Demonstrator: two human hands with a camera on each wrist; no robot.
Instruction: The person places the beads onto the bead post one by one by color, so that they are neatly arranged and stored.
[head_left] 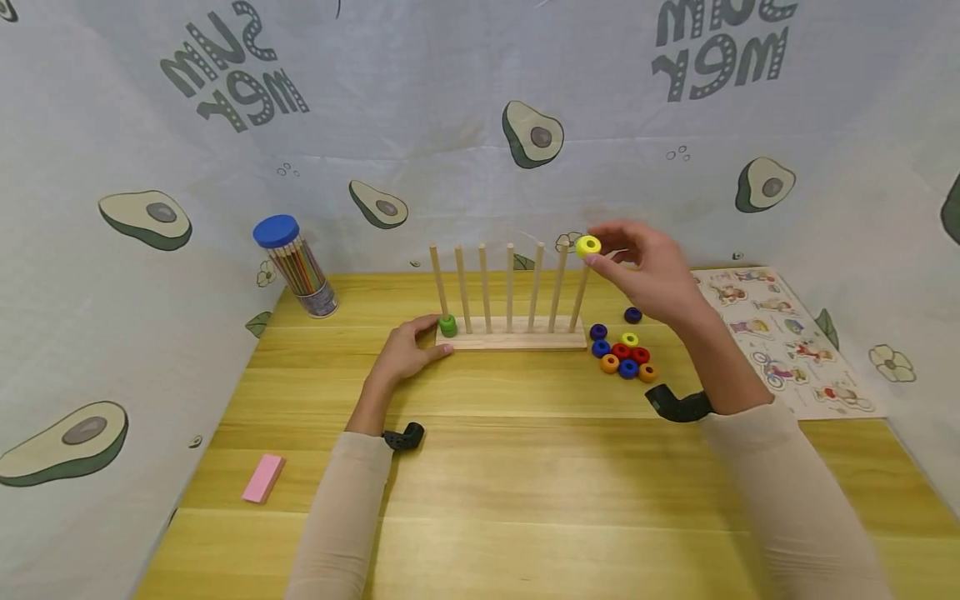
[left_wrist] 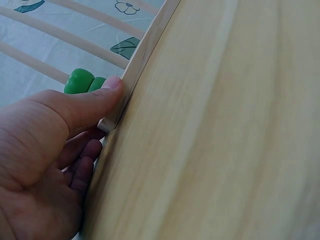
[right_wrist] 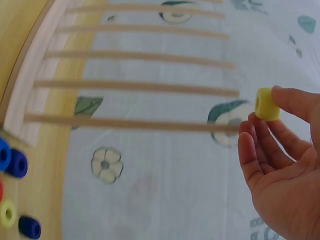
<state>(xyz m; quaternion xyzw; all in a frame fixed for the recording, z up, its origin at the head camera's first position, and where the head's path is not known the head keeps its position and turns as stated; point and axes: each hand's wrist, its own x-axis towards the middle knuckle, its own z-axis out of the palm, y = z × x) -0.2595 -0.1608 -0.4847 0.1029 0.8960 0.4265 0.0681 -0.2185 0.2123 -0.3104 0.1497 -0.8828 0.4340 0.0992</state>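
Note:
A wooden peg rack [head_left: 517, 335] with a row of upright pegs stands at the back of the table. Two green beads [head_left: 447, 326] sit stacked at the foot of its leftmost peg. My left hand [head_left: 405, 350] grips the left end of the base, thumb [left_wrist: 102, 96] along the front face beside the green beads. Up by the tip of the rightmost peg, my right hand [head_left: 648, 271] pinches a yellow bead [right_wrist: 268, 104] between thumb and fingers. In the right wrist view that bead is just beyond the peg's end, apart from it.
Loose blue, red, orange and yellow beads [head_left: 620, 351] lie right of the rack. Behind the right forearm is a picture board [head_left: 787, 333]. At the left are a blue-lidded pencil tub [head_left: 300, 271] and a pink block [head_left: 264, 478]. A printed cloth [head_left: 450, 125] hangs behind.

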